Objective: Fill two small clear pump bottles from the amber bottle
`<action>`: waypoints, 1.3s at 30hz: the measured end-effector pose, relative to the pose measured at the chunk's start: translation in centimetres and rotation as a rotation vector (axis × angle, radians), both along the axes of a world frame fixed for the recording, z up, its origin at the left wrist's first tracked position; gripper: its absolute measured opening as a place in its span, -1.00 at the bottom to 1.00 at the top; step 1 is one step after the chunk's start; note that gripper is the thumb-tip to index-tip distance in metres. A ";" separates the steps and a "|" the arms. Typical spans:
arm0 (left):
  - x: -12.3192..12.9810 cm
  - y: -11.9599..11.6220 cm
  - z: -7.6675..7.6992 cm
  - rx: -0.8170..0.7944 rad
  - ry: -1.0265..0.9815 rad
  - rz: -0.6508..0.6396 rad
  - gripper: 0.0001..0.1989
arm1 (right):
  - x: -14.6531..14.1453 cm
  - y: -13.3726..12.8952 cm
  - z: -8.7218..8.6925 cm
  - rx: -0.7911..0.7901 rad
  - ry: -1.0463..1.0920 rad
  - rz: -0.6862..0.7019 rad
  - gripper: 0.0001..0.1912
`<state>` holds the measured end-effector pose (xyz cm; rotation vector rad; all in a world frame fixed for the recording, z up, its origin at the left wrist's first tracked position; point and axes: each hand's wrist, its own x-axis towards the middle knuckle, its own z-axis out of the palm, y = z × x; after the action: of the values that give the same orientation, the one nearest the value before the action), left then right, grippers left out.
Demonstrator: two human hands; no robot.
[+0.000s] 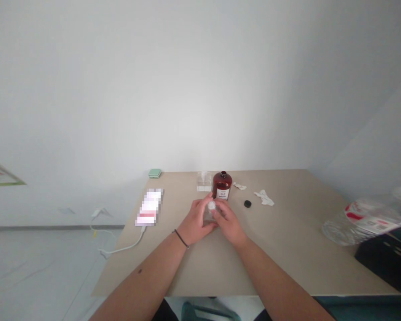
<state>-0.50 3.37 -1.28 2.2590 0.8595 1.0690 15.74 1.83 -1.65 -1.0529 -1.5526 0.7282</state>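
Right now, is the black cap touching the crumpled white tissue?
Apart: the head view shows a plain gap of tabletop between the black cap and the crumpled white tissue, with the cap to the tissue's left.

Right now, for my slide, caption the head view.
Left hand and right hand hold a clear bottle before an amber bottle.

on the table (280,254), a small glass bottle (211,216) sits between the left hand (195,221) and right hand (230,221), with a labelled bottle (222,185) just behind it. a cap (247,203) and a tissue (263,197) lie further right; a blurred flat object (149,207) lies left.
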 end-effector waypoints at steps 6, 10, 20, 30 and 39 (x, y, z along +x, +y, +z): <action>0.0 -0.1 0.2 -0.006 0.006 0.001 -0.16 | -0.3 -0.1 0.0 -0.110 0.018 -0.047 -0.70; 0.0 -0.1 0.1 0.000 0.006 0.002 -0.16 | -0.4 -0.2 0.1 -0.121 0.015 -0.052 -0.73; 0.0 -0.2 0.3 0.005 0.000 -0.001 -0.14 | -0.1 0.0 -0.1 -0.035 0.028 0.003 -0.74; 0.0 -0.1 0.2 0.018 0.000 -0.004 -0.14 | -0.1 0.0 -0.2 -0.032 0.030 -0.013 -0.74; 0.0 -0.2 0.2 0.018 -0.001 0.004 -0.14 | -0.2 -0.1 -0.2 -0.082 0.026 -0.061 -0.71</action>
<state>-0.45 3.16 -1.07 2.2723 0.8581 1.0840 15.49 1.73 -1.87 -1.1418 -1.4735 0.7658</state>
